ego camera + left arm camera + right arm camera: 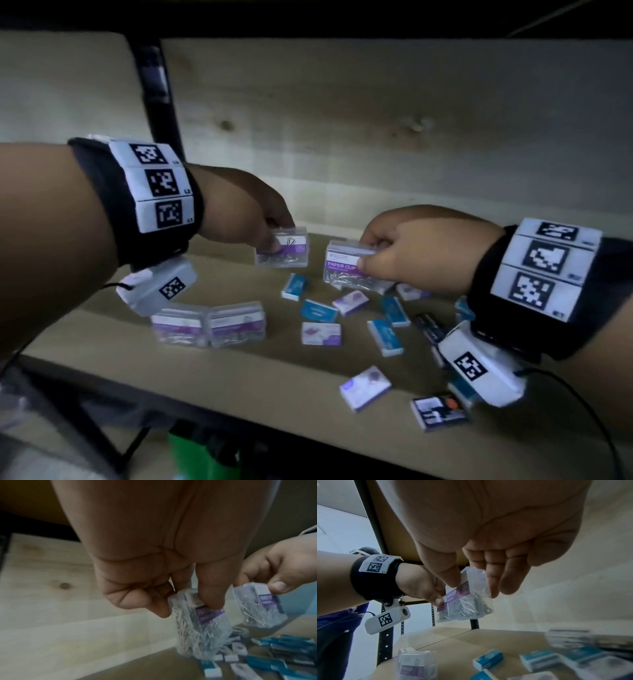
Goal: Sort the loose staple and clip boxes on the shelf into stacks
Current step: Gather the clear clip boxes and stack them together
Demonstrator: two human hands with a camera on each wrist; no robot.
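Clip boxes are held one per hand above the wooden shelf (239,370). Left hand (239,209) pinches a clear paper clip box (282,251) between thumb and fingers, lifted near the back wall. Right hand (411,250) grips a second clear paper clip box (346,270) by its top edge, just beside the first, not touching. Two more clear clip boxes (209,323) sit side by side on the shelf at left front. Small teal staple boxes (385,337) and white-purple small boxes (321,333) lie scattered loose mid-shelf. One dark-printed box (438,411) near the front edge.
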